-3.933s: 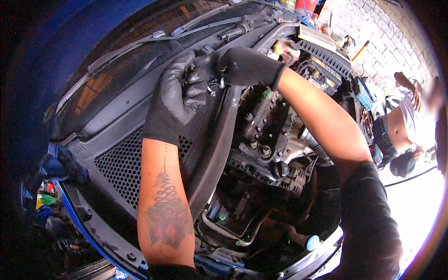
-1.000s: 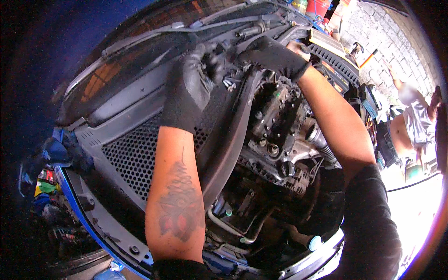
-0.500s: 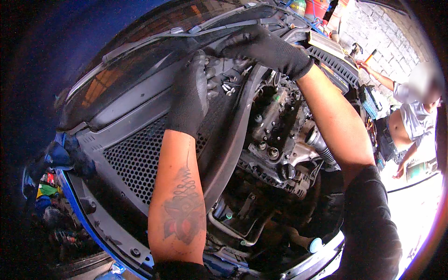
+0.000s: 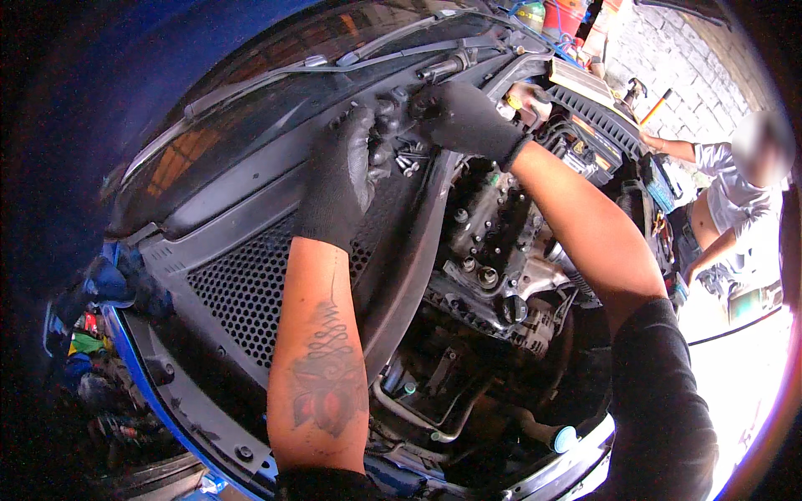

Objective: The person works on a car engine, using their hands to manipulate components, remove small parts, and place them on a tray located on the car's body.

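Note:
Both my hands wear black gloves and work close together over the black plastic cowl (image 4: 251, 179) below the windshield. My left hand (image 4: 338, 171) is closed, its fingers curled; whatever they hold is hidden. Just to its right, my right hand (image 4: 472, 121) is closed too, fingertips bent inward, and I cannot make out what is in them. Small dark metallic pieces (image 4: 389, 117) show in the gap between the hands. Several loose bolts (image 4: 408, 160) lie on the cowl just below that gap. A metal tool with a cylindrical end (image 4: 443, 67) rests beyond my right hand.
The uncovered engine (image 4: 493, 250) lies right of a curved black seal strip (image 4: 409, 284). A battery (image 4: 589, 154) and a reservoir with a yellow cap (image 4: 522, 100) sit beyond it. Another person (image 4: 727, 200) stands at the right. A wiper arm (image 4: 251, 90) crosses the windshield.
My right hand has moved down and slightly left, uncovering the metal tool and the reservoir. My left hand stays nearly in place. The other person's lower arm has shifted.

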`<state>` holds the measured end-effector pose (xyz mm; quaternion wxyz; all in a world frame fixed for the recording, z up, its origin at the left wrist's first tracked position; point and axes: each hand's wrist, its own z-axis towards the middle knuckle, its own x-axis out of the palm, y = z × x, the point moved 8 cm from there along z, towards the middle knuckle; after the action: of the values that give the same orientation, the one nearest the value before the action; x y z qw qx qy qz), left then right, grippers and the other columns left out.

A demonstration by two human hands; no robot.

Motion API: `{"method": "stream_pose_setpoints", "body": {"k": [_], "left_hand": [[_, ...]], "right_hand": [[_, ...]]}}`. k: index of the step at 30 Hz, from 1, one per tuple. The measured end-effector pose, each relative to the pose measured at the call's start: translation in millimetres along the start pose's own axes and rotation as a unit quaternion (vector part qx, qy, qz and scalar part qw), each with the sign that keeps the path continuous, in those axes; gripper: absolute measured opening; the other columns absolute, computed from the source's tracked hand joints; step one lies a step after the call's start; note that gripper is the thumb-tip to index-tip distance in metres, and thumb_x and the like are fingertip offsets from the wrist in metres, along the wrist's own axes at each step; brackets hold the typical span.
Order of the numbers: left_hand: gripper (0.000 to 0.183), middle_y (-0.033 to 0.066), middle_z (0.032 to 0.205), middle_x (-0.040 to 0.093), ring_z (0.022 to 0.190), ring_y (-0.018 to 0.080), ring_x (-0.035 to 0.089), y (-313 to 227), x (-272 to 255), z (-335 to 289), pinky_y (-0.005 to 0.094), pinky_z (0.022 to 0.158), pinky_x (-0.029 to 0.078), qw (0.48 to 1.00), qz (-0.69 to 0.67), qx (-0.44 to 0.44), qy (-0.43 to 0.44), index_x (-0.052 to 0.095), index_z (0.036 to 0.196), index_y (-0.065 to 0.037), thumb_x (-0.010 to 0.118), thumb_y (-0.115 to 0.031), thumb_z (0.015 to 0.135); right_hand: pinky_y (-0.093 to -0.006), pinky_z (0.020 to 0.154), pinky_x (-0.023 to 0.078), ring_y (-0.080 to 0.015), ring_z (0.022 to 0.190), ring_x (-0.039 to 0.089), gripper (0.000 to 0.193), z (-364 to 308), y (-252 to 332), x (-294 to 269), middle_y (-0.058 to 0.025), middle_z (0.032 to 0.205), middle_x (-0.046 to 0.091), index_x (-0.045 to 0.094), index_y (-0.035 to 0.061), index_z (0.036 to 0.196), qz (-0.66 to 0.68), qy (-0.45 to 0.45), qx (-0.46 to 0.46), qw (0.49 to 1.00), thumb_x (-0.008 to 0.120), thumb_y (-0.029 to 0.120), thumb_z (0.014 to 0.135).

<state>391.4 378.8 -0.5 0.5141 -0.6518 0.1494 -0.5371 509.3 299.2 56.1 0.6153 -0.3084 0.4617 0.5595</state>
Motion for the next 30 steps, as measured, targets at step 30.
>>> {"method": "stream_pose_setpoints", "body": {"k": [30], "left_hand": [[0.029, -0.0018, 0.078, 0.062, 0.051, 0.0049, 0.046, 14, -14, 3, 0.0178, 0.036, 0.027, 0.990, -0.039, -0.056, -0.125, 0.062, 0.091, -0.014, 0.051, -0.039, 0.099]], "right_hand": [[-0.0316, 0.085, 0.051, -0.0151, 0.091, 0.065, 0.033, 9, 59, -31, -0.0092, 0.104, 0.072, 0.065, 0.0006, 0.114, 0.294, 0.070, 0.027, 0.953, 0.068, 0.017, 0.086]]}}
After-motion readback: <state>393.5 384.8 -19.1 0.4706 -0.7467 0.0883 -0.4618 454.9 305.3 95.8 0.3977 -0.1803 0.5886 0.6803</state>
